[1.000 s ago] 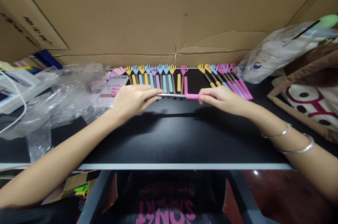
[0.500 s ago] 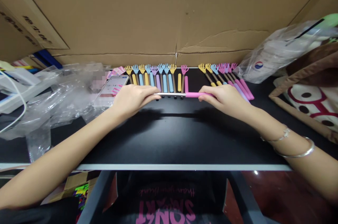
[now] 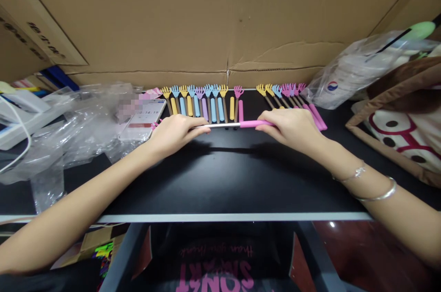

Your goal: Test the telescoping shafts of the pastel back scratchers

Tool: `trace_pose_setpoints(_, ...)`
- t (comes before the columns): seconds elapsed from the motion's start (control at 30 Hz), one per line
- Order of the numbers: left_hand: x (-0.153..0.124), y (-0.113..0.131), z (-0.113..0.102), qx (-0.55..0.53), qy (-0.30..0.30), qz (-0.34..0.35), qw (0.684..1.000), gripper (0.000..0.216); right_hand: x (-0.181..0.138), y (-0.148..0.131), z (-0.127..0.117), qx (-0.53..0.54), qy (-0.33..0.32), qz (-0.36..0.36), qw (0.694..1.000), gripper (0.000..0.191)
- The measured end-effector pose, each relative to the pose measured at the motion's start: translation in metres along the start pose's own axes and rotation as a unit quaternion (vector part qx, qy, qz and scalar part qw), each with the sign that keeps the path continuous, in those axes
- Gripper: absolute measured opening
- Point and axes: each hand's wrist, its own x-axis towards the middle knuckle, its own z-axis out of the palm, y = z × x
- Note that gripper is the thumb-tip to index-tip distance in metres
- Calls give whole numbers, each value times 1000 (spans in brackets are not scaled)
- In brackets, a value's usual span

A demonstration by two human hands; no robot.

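Between my two hands a pink back scratcher (image 3: 253,123) lies level above the black desk, its metal rod partly drawn out. My left hand (image 3: 177,133) is closed round the rod near the pink claw end, most of which it hides. The pink handle is gripped by my right hand (image 3: 291,127), which covers its far end. Behind the hands, a row of back scratchers (image 3: 213,108) in yellow, blue, purple and pink lies with claws toward the cardboard. A second group of back scratchers (image 3: 317,117) lies slanted at the right, partly hidden by my right hand.
A phone (image 3: 144,117) showing a timer lies left of the row, beside crumpled clear plastic bags (image 3: 86,122). At the right are a bagged cup (image 3: 347,74) and a brown-edged cloth bag (image 3: 365,145). Cardboard (image 3: 155,16) stands along the back of the desk (image 3: 220,186).
The view has shifted slightly. Both hands keep their hold on the pink back scratcher, which stays level with about the same length of rod showing.
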Motion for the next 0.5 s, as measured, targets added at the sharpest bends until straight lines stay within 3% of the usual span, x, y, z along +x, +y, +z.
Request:
trace_pose_setpoints(0.3, -6, 5, -3, 113, 99, 24, 988, 50, 1, 4, 5, 25, -56, -3, 998, 52)
trace_pose_setpoints(0.5, -7, 8, -6, 164, 136, 46, 976, 47, 3, 3, 2, 130, -111, 0, 985, 46)
